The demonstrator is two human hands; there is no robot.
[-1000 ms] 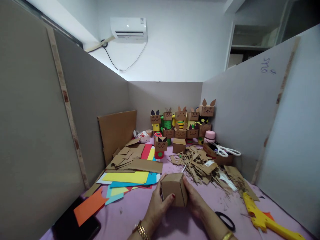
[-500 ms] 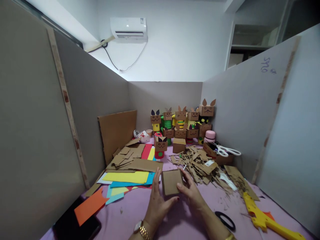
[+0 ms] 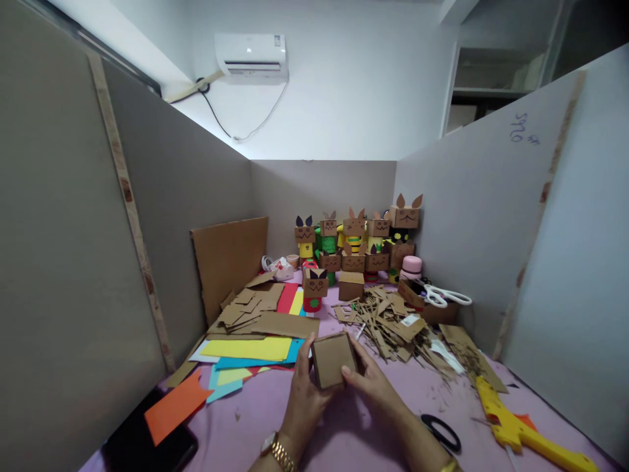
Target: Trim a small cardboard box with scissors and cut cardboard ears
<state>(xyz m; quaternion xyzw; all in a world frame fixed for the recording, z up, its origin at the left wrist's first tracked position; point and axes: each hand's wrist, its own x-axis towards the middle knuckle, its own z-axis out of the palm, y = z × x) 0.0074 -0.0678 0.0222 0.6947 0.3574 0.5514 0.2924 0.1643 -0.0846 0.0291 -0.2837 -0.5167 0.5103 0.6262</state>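
Note:
A small brown cardboard box (image 3: 334, 359) is held between both hands above the purple tablecloth. My left hand (image 3: 305, 387) grips its left side and lower edge, the fingers partly hidden behind it. On the other side, my right hand (image 3: 369, 375) has its thumb on the box's top face and its fingers along the right edge. The box tilts slightly, and its underside is out of sight. Black-handled scissors (image 3: 441, 432) lie close to my right forearm, with the blades hidden. A yellow glue gun (image 3: 515, 426) rests farther right.
Cardboard scraps (image 3: 388, 318) are heaped behind the hands on the right. Coloured paper sheets (image 3: 248, 349) and cut cardboard (image 3: 285, 324) spread on the left, near a black device (image 3: 152, 446). Cardboard animal figures (image 3: 354, 229) stand at the back. White scissors (image 3: 445, 296) stick out of a box.
My left hand has closed onto the box, its thumb coming in from being spread apart. The box has turned slightly and shifted a little to the left.

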